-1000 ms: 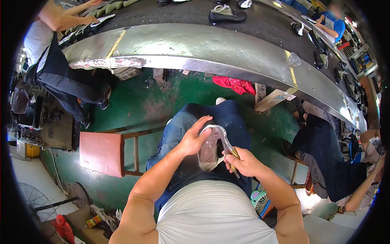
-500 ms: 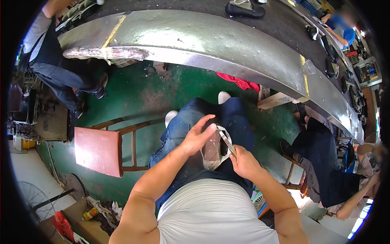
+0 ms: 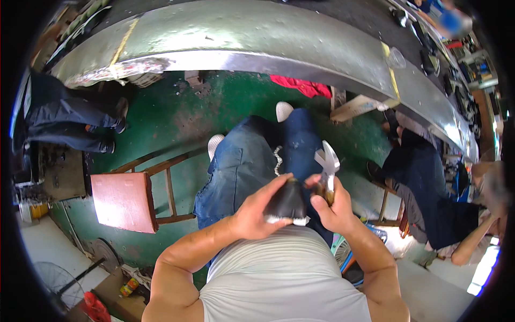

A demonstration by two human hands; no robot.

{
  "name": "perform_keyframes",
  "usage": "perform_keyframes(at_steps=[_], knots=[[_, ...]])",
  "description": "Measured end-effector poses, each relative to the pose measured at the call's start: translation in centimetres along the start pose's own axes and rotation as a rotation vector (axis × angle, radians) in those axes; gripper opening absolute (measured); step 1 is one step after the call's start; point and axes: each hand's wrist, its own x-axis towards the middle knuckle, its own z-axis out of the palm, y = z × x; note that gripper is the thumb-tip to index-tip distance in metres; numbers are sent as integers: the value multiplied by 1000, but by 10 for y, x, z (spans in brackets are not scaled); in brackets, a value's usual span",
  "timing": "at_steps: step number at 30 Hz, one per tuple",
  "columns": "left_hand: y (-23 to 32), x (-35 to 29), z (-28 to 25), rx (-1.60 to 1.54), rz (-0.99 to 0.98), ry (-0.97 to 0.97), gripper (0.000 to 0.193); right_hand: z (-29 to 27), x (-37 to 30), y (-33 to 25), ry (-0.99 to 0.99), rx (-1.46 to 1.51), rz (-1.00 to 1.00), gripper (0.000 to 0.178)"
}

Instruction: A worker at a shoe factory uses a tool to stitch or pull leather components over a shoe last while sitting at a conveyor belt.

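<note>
Above my lap, my left hand is wrapped round a black shoe with its dark, rounded upper facing up. A ragged white edge shows along the shoe's near end. Just right of the shoe, my right hand is closed round the handles of metal lasting pliers. Their silver head points up and away from me, apart from the shoe. Much of the handles is hidden in my palm. A thin, pale beaded strip shows against my jeans beyond the shoe.
A long metal-edged bench curves across ahead, with shoes along its right part. A stool with a reddish-brown seat stands at my left. People are at both sides. A fan and a cardboard box lie lower left.
The shoe has turned over: its brown underside faced up before, its black upper does now. My left hand has closed round it. The pliers have come away from its edge and tilted up.
</note>
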Motion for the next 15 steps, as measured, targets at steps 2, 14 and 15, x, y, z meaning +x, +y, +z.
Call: perform_keyframes(at_steps=[2,14,15], knots=[[0,-6,6,78,103,-32,90,10,0,-1,-39,59,-65,39],[-45,-6,25,286,-61,42,87,2,12,34,29,20,132,35],[-59,-11,28,102,-149,73,83,1,11,46,46,1,157,37]])
